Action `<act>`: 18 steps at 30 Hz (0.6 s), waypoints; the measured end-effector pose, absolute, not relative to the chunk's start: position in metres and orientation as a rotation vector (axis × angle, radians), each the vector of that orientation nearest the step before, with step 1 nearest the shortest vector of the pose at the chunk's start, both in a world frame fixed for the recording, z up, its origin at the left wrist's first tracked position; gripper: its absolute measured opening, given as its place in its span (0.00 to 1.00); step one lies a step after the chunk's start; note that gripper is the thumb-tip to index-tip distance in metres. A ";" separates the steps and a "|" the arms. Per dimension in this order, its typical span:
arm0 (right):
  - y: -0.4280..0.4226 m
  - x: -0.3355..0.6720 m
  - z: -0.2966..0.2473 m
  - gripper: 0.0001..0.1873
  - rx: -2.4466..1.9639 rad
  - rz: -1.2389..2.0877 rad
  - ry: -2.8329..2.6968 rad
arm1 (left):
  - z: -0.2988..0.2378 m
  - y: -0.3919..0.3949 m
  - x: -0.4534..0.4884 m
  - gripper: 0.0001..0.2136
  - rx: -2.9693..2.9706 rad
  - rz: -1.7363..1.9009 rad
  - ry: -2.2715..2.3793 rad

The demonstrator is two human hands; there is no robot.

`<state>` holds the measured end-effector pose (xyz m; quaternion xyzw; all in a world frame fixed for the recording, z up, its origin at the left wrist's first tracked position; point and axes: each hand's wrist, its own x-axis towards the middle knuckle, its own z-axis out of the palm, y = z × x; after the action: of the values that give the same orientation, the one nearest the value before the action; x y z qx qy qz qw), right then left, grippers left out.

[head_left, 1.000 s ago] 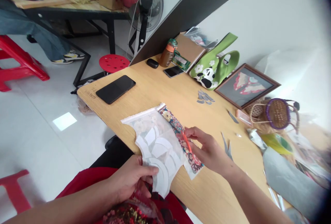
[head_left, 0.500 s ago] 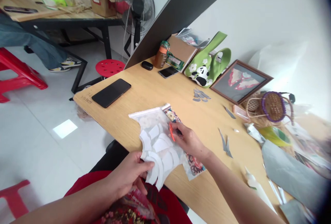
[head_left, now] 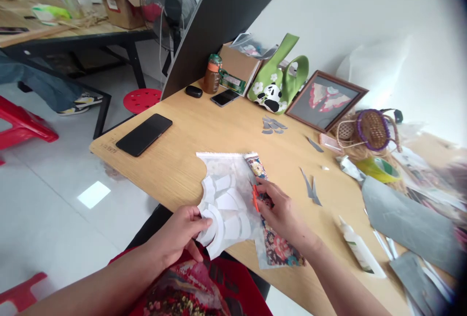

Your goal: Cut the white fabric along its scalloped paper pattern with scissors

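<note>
At the table's near edge, my left hand (head_left: 188, 231) pinches the lower left corner of a translucent sheet (head_left: 233, 165) that bears several white curved paper pieces (head_left: 230, 199). Small scissors with orange handles (head_left: 255, 197) are in my right hand (head_left: 279, 206), their blades pointing up and left over the sheet's right side. Beneath that hand lies a folded strip of dark floral fabric (head_left: 279, 245) in a clear wrapping. Part of the strip is hidden by my fingers.
A black phone (head_left: 144, 134) lies at the table's left. Grey cut pieces (head_left: 273, 125), a glue bottle (head_left: 361, 250) and grey sheets (head_left: 408, 219) lie to the right. Behind stand a drink bottle (head_left: 212, 75), a green panda bag (head_left: 273, 90) and a framed butterfly (head_left: 326, 99).
My right hand has shifted right and slightly down with the scissors, away from the white pieces, and the blades now show. The sheet lies flatter. The whole view has shifted a little.
</note>
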<state>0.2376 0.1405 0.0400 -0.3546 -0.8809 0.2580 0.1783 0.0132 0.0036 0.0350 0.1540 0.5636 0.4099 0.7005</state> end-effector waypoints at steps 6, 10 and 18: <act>0.091 0.228 0.057 0.13 -1.213 1.495 -2.125 | 0.030 0.006 0.012 0.19 0.328 0.922 1.269; 0.073 0.221 0.057 0.21 -1.307 2.187 -1.786 | 0.029 0.006 0.012 0.20 0.331 0.907 1.254; 0.084 0.212 0.055 0.27 -1.346 2.597 -1.538 | 0.033 0.006 0.014 0.19 0.298 0.910 1.256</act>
<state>0.2119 0.0838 0.0550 -0.4061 -0.4638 0.7832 -0.0814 0.0136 0.0063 0.0332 0.1340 0.5647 0.4090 0.7042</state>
